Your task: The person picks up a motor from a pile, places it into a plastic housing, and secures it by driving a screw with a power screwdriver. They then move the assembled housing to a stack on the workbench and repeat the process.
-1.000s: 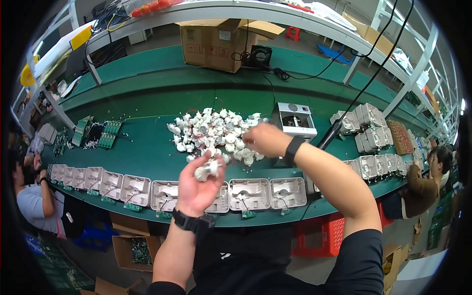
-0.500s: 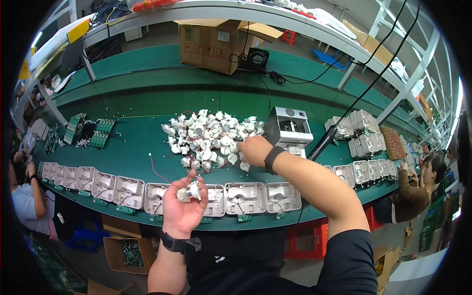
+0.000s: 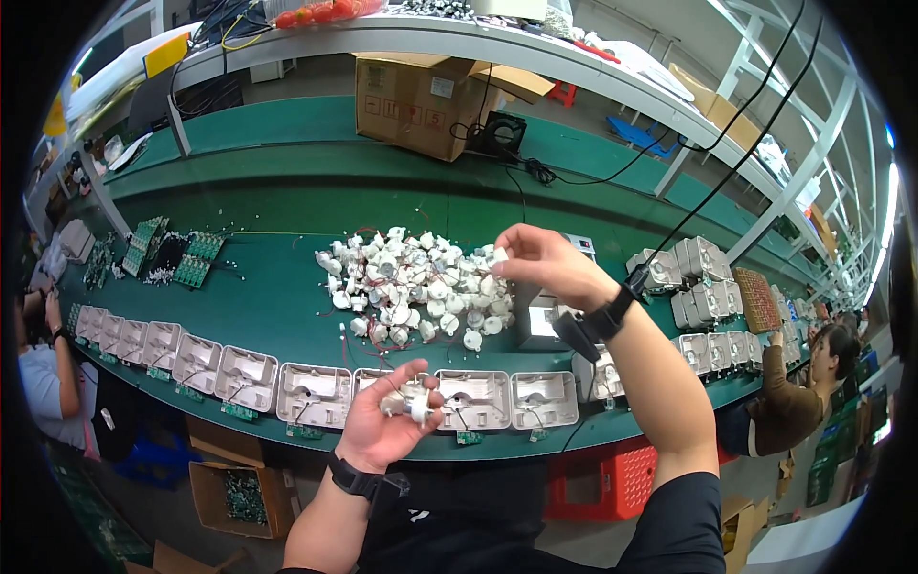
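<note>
My left hand [image 3: 387,421], palm up over the row of housings, has its fingers curled round a small motor with white plastic fittings [image 3: 409,406]. My right hand [image 3: 547,260] is raised at the right edge of a heap of similar white motor parts [image 3: 406,287] with thin red wires. Its thumb and fingertips pinch a small white part [image 3: 499,256], mostly hidden. Below the heap runs a curved row of open light-grey plastic housings [image 3: 473,397], with small green circuit boards [image 3: 469,437] hanging by wires at the front edge.
A grey box-shaped device [image 3: 540,325] sits behind my right forearm. A corded black screwdriver [image 3: 635,280] hangs by my right wrist. Stacked housings [image 3: 703,287] stand at right, circuit boards [image 3: 201,258] lie at left. A cardboard box [image 3: 411,105] stands behind. Other people sit at both sides.
My right hand has lifted away from the heap's edge, up and to the right, with a small white part between its fingers. My left hand has moved right with the motor, its fingers more curled.
</note>
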